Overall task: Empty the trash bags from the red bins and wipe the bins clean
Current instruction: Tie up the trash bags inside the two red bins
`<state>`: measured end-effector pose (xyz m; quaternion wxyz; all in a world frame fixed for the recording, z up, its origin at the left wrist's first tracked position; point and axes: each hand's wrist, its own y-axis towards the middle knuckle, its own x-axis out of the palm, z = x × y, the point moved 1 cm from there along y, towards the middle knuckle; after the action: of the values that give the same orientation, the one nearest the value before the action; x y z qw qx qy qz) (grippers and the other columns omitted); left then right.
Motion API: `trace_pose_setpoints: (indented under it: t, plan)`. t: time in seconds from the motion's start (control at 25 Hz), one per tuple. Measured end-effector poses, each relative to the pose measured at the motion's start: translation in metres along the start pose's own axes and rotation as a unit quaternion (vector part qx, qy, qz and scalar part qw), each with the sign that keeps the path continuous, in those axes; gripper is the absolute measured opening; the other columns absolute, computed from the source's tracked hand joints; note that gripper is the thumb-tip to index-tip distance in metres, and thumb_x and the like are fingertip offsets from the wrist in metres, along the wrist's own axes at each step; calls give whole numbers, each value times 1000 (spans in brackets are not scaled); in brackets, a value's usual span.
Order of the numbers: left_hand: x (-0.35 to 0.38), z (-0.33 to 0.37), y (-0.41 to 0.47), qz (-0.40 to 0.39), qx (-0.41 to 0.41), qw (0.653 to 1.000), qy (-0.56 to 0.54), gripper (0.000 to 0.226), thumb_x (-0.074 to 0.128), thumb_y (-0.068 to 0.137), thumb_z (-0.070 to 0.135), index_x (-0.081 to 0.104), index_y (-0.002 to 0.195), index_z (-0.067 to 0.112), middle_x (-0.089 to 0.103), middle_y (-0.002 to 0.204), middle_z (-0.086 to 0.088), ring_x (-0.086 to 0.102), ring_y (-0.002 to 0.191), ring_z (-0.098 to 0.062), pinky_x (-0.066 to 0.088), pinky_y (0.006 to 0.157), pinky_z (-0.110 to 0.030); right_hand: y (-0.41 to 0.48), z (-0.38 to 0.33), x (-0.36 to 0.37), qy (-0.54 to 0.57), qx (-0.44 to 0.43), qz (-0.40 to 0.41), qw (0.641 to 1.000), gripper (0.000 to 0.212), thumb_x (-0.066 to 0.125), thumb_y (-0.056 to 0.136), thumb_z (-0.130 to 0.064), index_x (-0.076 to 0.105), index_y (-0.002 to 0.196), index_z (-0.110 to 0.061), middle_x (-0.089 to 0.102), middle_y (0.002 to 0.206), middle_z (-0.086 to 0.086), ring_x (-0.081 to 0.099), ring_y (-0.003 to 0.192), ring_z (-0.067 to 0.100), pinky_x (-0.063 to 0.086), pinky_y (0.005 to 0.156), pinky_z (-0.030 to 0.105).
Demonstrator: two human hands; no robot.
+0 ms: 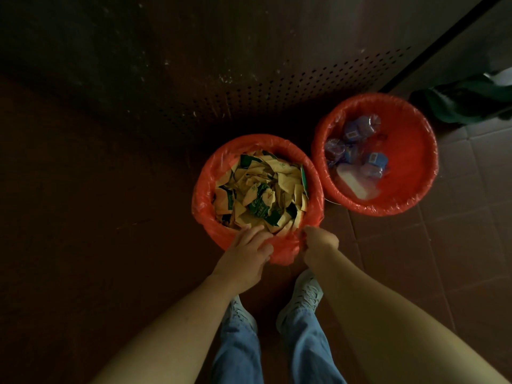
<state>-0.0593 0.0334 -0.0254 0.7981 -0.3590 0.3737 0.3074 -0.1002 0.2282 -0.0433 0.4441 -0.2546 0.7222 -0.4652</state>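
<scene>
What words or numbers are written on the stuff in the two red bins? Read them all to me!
No text here is readable.
Yellow-and-green paper wrappers in the near red round bin: white print on green patches, too blurred to read.
Blue-purple plastic packets in the far red round bin: pale square labels, too small to read.
Red plastic trash bag gripped by left hand and right hand: no writing.

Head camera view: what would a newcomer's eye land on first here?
Two bright red bins stand out: the near bin, centre, brims with yellow-green wrappers; the far bin, to its right, holds blue packets. The left-hand grip and right-hand grip pinch the near bin's red bag at its closest edge.
</scene>
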Motion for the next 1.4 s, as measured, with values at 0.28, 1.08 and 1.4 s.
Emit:
trace_pose_setpoints:
  t: [0.28, 1.08, 1.4]
  plan:
    - [-13, 0, -1, -44, -47, 997, 37, 33, 48, 102, 26, 52, 134, 18, 41, 148, -5, 22, 147, -27, 17, 123, -45, -65, -10, 38, -207, -331, -77, 918, 34, 60, 92, -7, 62, 118, -29, 71, 83, -13, 69, 65, 3, 53, 49, 19]
    - [-36, -121, -3, 95, -429, 895, -72, 41, 51, 101, 35, 48, 138, 17, 53, 132, -5, 51, 121, -26, 50, 96, -43, -56, -10, 65, -430, -333, 37, 838, 64, 46, 93, -69, 48, 120, -10, 65, 101, 8, 60, 80, 24, 44, 69, 34]
    - [-37, -132, 20, 150, -494, 831, -206, 9, 58, 99, 25, 64, 102, 19, 62, 103, 0, 63, 91, -18, 58, 78, -40, -47, -13, 67, -340, -190, -39, 920, 46, 51, 88, -74, 57, 84, -29, 72, 59, 3, 68, 45, 18, 50, 39, 25]
